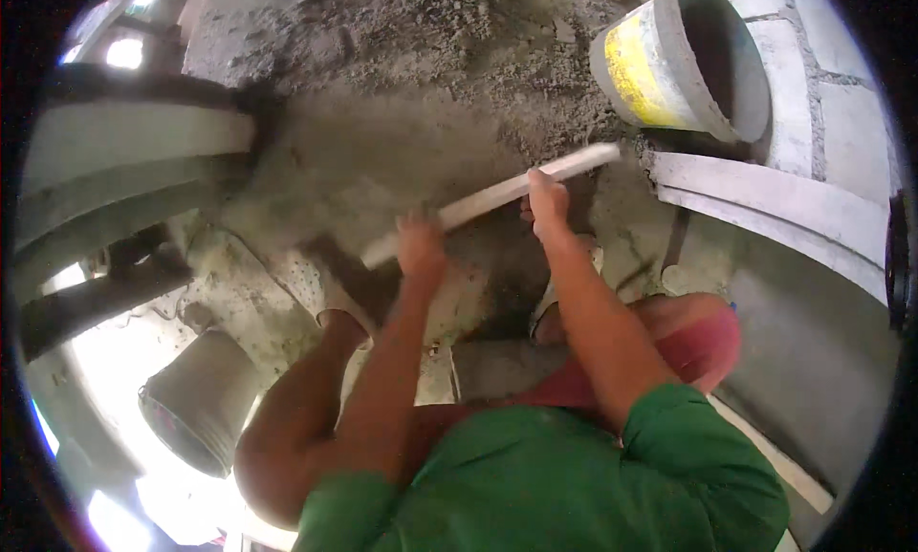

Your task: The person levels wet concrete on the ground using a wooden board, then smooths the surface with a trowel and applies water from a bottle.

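You're gripping a long pale wooden tool handle w/ both hands: your left hand is wrapped around its lower end, your right hand is closed on it further up, nearer the far tip. The handle is running diagonally, low-left to high-right, over a heap of grey sandy mortar mix on the ground; the working end is hidden below your left hand, so can't tell what it's touching.

A grey bucket w/ a yellow band is lying tilted just beyond the handle's tip, next to a block wall. A second grey bucket is sitting low-left, near your knee. Your feet are standing close under the handle.

Risks, as I judge it: the upper tip is swinging near the tilted bucket & could knock it; the hidden end is working close to your feet, so a slip could hit toes; the loose mix underfoot could be shifting.
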Demonstrator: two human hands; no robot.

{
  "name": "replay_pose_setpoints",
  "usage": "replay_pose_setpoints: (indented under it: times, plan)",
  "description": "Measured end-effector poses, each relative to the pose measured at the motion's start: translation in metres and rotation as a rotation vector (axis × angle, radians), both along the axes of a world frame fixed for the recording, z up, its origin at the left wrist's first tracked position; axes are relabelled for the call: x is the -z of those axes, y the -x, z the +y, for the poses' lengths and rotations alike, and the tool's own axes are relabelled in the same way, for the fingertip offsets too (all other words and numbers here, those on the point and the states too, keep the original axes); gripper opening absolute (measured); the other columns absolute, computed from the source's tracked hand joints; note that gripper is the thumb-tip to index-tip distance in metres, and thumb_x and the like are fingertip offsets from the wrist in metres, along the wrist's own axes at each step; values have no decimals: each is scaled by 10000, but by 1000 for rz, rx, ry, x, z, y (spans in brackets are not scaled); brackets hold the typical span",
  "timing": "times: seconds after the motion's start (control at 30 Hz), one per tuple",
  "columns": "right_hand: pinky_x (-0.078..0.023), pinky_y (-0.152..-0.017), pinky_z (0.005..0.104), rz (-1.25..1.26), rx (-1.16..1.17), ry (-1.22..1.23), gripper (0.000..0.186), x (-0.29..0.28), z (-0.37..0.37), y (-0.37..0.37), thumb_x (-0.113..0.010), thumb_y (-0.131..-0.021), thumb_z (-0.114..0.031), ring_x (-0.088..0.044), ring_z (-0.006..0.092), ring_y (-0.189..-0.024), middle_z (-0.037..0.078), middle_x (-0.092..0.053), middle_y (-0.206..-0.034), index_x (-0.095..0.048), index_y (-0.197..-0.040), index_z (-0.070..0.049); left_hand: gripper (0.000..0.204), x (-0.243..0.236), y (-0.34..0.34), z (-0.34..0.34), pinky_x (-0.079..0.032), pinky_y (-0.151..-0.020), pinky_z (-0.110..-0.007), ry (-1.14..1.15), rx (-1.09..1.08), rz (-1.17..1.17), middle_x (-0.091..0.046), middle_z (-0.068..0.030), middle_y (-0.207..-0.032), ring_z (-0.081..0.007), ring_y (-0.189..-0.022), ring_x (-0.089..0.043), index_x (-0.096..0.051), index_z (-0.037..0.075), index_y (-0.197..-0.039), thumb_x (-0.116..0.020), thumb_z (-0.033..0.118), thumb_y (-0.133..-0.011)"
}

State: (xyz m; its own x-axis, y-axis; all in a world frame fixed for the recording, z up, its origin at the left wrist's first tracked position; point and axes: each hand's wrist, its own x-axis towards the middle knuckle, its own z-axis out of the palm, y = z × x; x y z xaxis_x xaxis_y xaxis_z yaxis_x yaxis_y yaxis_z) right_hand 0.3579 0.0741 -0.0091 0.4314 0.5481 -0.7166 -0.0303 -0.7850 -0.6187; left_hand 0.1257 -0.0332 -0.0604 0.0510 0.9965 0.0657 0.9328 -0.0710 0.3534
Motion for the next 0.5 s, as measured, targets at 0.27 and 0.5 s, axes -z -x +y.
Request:
replay_pose_setpoints:
  times: [0.27,0.5]
  plan:
    - [-509,-605,412,-696,-836,-280,530,-56,18,0,-750,-782,-504,-614,308,-662,106,-632,-738,-621,-941,-16,158,-32,95,183,-402,-914,-453,49,224,111,-617,-98,-952,-305,-1032,-560,-670,132,-917,-575,71,-805]
    - [-410,-982,455,-773,-1362,-299,452,-13,61,-10,-762,-755,-225,-537,340,-1140,113,-584,-1179,-601,-1162,-112,201,-21,122,223,-436,-891,-458,161,353,171,-635,-64,-976,-285,-950,-596,-665,140,-1005,-586,115,-822]
